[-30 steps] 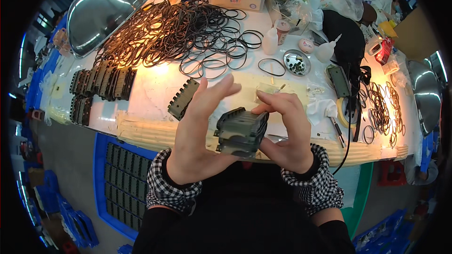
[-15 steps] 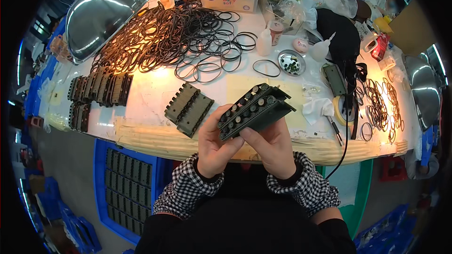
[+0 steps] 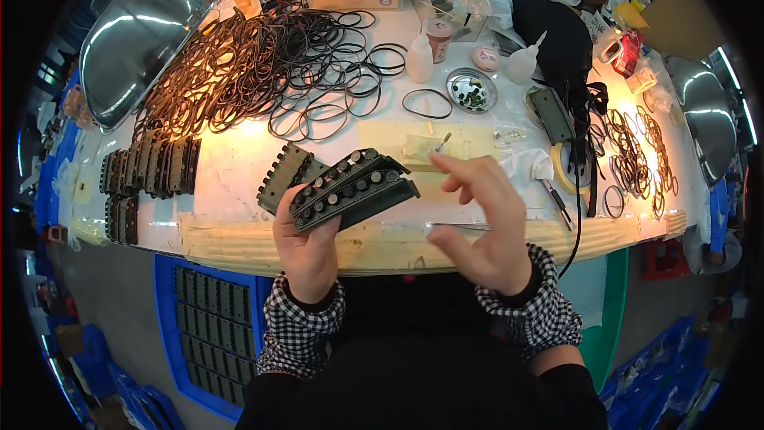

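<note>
My left hand [image 3: 309, 255] is closed around one end of a dark green model tank hull [image 3: 370, 197]. Rows of small round road wheels show on its upper side, and it is held tilted above the table's front edge. To its right, my right hand [image 3: 497, 223] is raised with thumb and fingers apart and nothing between them. A small pale-tipped stick [image 3: 443, 143] stands out just beyond its fingertips, over a yellowish patch [image 3: 469, 139] on the table. Another olive-green ridged piece [image 3: 280, 179] lies behind the held hull, partly hidden by it.
Several similar pieces [image 3: 151, 163] stand at the left. A large heap of dark rubber bands [image 3: 263, 68] spreads behind. A round metal dish [image 3: 471, 91] holds small dark parts, near white squeeze bottles [image 3: 419, 60]. At right are a tape roll [image 3: 569, 167] and a cable [image 3: 578, 223].
My right hand has let go of the hull and moved right, its fingers spreading. My left hand has carried the hull leftward, in front of the ridged piece. The whole view has shifted slightly.
</note>
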Motion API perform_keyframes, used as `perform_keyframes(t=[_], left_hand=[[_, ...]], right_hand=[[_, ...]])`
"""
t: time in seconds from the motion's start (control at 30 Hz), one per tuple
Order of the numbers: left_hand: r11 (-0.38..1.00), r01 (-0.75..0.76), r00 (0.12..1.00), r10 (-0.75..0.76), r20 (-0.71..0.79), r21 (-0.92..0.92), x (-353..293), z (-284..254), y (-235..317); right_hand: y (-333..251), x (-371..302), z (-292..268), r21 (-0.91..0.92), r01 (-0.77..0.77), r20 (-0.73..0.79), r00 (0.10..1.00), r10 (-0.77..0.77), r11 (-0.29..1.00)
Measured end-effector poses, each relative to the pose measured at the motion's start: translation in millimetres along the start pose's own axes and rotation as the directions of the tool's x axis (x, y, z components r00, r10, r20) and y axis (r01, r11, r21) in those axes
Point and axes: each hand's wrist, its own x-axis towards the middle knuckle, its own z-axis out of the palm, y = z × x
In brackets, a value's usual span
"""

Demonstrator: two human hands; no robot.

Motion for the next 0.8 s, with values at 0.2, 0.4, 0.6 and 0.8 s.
perform_keyframes(t=[0.2, 0.4, 0.6, 0.8], left_hand=[[0.812, -0.314, 0.94, 0.194, 0.281, 0.493, 25.9, -7.9, 9.1], [0.815, -0.324, 0.926, 0.17, 0.336, 0.48, 28.0, -7.3, 3.4], [0.805, -0.329, 0.921, 0.158, 0.356, 0.493, 26.0, -10.4, -0.3], [0.814, -0.31, 0.922, 0.13, 0.365, 0.492, 22.7, -7.2, -1.4]], right_hand=[[36.4, 25.0, -6.6, -0.433, 0.001, -0.218, 0.97, -0.106, 0.902], [51.3, 30.0, 6.2, -0.394, 0.014, -0.183, 0.979, -0.093, 0.919], [43.0, 28.5, 0.0, -0.397, 0.038, -0.227, 0.964, -0.138, 0.917], [13.6, 19.6, -2.1, 0.079, 0.088, -0.45, 0.892, -0.044, 0.993]])
